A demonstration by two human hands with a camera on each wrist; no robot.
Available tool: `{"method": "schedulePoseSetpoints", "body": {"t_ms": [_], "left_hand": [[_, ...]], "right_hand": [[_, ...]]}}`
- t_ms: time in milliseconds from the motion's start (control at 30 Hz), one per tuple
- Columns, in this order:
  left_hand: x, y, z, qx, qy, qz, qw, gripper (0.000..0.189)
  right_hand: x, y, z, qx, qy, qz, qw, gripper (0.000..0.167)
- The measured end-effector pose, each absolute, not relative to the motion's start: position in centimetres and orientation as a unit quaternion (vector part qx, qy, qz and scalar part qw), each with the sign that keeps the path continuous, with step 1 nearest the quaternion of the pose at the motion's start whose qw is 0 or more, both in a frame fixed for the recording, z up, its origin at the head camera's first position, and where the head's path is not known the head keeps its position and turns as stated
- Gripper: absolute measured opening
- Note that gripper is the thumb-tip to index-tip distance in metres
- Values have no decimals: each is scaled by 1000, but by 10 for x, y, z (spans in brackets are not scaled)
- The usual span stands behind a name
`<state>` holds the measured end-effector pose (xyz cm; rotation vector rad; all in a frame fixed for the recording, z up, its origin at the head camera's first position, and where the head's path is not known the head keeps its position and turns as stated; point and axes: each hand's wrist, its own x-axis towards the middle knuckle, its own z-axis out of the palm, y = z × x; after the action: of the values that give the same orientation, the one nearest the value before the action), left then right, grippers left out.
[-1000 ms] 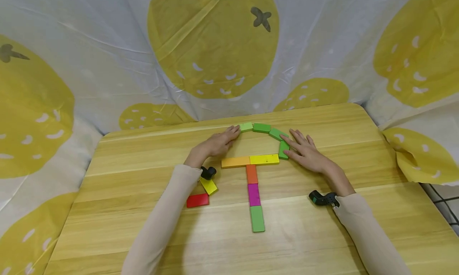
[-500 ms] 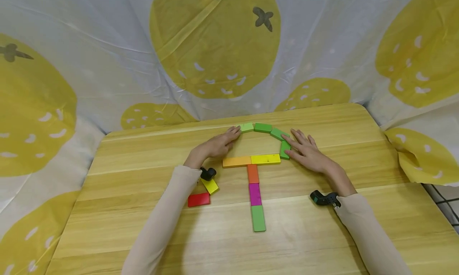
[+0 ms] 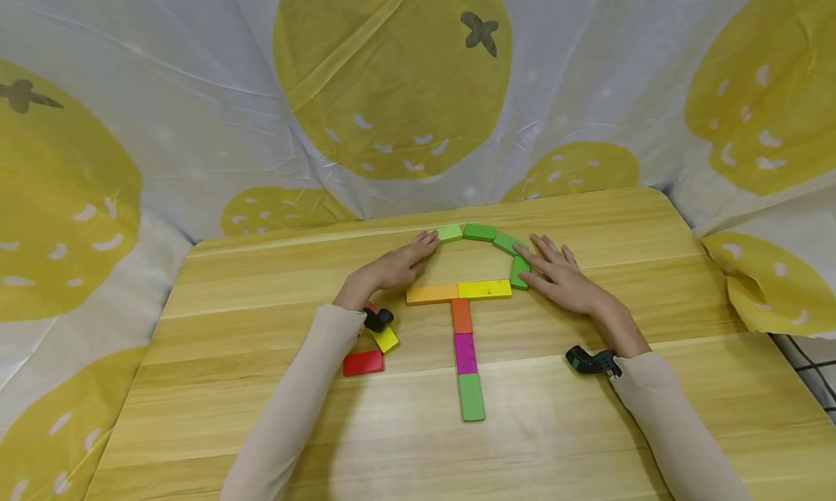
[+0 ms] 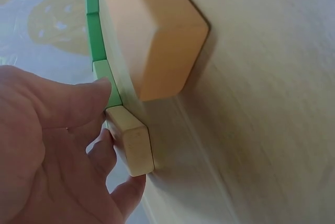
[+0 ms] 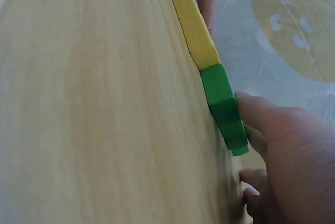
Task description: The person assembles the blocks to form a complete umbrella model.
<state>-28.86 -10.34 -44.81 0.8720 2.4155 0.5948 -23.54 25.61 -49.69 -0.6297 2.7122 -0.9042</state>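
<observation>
My left hand (image 3: 396,266) lies at the left end of an arch of blocks. In the left wrist view, its thumb touches a light green block (image 4: 107,80) and its fingers rest along the outer side of a pale wooden block (image 4: 131,139), which the head view hides. My right hand (image 3: 562,279), fingers spread, touches the right end of the arch at two green blocks (image 3: 519,272). Below the arch lie an orange block (image 3: 431,294) and a yellow block (image 3: 484,289) end to end. A stem of dark orange (image 3: 461,316), magenta (image 3: 465,353) and green (image 3: 471,397) blocks runs down from them.
Near my left forearm lie a red block (image 3: 363,363) and another yellow block (image 3: 387,339), partly under the black wrist camera (image 3: 379,319). Another black wrist camera (image 3: 591,361) sits at my right cuff. A fruit-print curtain (image 3: 418,123) hangs behind the wooden table (image 3: 261,269).
The head view has shifted slightly. Both hands stay at the two ends of the arch, and the blocks keep their layout.
</observation>
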Motion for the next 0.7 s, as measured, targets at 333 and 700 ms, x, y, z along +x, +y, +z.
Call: {"method": "schedulePoseSetpoints", "body": {"t_ms": [333,700], "left_hand": [[-288,-103,-451,322,889,216,243,60],[-288,-102,-451,325,886,225,244,60]], "right_hand": [[-238,254,-488,-203,917,-318,126,63],[-258,226,-484,-208,926,-289,128,67]]}}
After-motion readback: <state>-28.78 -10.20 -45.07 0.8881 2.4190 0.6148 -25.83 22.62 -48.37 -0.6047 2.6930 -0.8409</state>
